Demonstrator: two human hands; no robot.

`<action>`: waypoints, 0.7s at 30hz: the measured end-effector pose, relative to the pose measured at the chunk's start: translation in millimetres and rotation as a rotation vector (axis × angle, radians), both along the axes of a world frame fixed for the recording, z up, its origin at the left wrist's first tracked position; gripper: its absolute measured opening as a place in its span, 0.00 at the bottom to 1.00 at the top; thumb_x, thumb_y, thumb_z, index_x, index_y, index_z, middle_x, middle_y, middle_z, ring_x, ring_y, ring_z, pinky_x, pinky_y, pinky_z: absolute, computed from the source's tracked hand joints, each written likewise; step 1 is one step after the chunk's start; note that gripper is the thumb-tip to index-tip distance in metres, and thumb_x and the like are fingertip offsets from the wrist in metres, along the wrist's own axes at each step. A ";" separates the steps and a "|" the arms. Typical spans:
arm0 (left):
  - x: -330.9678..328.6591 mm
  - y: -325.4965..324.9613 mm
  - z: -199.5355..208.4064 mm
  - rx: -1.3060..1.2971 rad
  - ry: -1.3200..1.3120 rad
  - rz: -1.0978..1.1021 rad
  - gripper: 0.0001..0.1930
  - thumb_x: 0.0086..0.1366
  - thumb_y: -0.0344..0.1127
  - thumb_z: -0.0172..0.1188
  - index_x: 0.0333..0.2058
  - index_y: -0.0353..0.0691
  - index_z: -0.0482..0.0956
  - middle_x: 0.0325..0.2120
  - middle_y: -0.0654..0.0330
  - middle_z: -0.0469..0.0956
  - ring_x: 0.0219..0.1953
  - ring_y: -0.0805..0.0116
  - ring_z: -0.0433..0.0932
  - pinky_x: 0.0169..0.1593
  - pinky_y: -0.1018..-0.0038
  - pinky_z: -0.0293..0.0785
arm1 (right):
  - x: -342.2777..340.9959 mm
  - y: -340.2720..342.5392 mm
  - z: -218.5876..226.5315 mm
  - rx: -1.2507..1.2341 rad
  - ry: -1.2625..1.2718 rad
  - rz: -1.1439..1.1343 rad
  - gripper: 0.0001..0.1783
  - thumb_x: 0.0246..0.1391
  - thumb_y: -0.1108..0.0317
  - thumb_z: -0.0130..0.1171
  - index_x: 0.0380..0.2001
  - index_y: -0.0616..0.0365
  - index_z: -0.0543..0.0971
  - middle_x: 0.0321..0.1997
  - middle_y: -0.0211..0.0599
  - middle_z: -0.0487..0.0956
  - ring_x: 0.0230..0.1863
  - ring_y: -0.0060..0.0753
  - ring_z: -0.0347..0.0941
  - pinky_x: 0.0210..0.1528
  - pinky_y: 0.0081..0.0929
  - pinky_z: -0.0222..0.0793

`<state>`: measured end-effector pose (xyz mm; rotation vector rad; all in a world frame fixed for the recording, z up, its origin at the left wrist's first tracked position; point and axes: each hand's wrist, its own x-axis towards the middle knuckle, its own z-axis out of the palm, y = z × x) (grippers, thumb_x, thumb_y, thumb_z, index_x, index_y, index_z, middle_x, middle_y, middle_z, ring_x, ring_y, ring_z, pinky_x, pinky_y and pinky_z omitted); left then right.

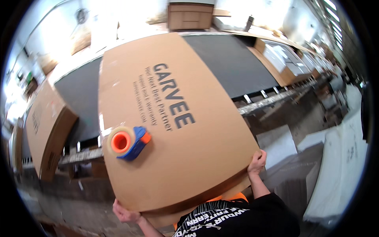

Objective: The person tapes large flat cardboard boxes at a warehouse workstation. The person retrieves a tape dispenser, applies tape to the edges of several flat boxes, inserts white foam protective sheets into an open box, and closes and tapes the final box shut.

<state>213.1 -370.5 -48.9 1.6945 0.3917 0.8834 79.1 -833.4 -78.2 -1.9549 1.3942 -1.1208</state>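
Big flat cardboard carton (213, 154) sits dead centre, lying across the black conveyor belt (229, 59) and overhanging toward six o'clock. Left hand (126, 212) has its fingers curled on the corner at seven, right hand (257, 162) is curled on the edge at four; can't see how far under they reach. I'd pull evenly with both and keep it level, since that blue-and-orange tape dispenser (137, 145) at eight is loose on top and could slide.
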 end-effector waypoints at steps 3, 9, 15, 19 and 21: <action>16.8 1.3 -11.2 -0.229 -0.031 -0.072 0.19 0.73 0.40 0.46 0.38 0.27 0.78 0.36 0.52 0.79 0.37 0.66 0.76 0.43 0.72 0.74 | 0.1 14.0 2.8 0.019 -0.036 -0.058 0.18 0.57 0.60 0.51 0.44 0.63 0.73 0.41 0.49 0.76 0.43 0.44 0.72 0.48 0.36 0.66; 46.5 2.5 -53.3 -0.253 -0.073 -0.044 0.20 0.73 0.41 0.47 0.39 0.26 0.78 0.35 0.51 0.79 0.37 0.64 0.76 0.43 0.71 0.74 | 25.3 16.1 -26.3 -0.061 -0.113 -0.071 0.17 0.54 0.61 0.52 0.41 0.63 0.72 0.40 0.49 0.74 0.43 0.49 0.71 0.47 0.39 0.66; 71.7 18.0 -109.0 0.725 -0.074 0.103 0.10 0.62 0.31 0.56 0.41 0.34 0.77 0.36 0.51 0.78 0.38 0.53 0.78 0.44 0.66 0.76 | 47.9 4.4 -69.3 -0.138 -0.201 -0.026 0.18 0.50 0.58 0.52 0.40 0.60 0.70 0.40 0.51 0.72 0.43 0.55 0.69 0.46 0.46 0.66; 108.2 33.9 -134.2 0.710 -0.041 0.076 0.13 0.67 0.36 0.53 0.45 0.33 0.77 0.42 0.48 0.78 0.44 0.52 0.76 0.48 0.65 0.73 | 72.6 -4.4 -83.2 -0.074 -0.150 0.003 0.20 0.51 0.58 0.52 0.45 0.57 0.69 0.45 0.51 0.72 0.49 0.56 0.69 0.50 0.47 0.67; 105.3 18.4 -105.8 0.353 0.175 -0.016 0.21 0.70 0.45 0.49 0.49 0.32 0.75 0.47 0.45 0.76 0.50 0.49 0.73 0.55 0.64 0.68 | 75.9 -2.7 -68.6 -0.009 -0.133 0.005 0.21 0.51 0.58 0.52 0.45 0.57 0.69 0.46 0.51 0.72 0.49 0.56 0.69 0.50 0.47 0.67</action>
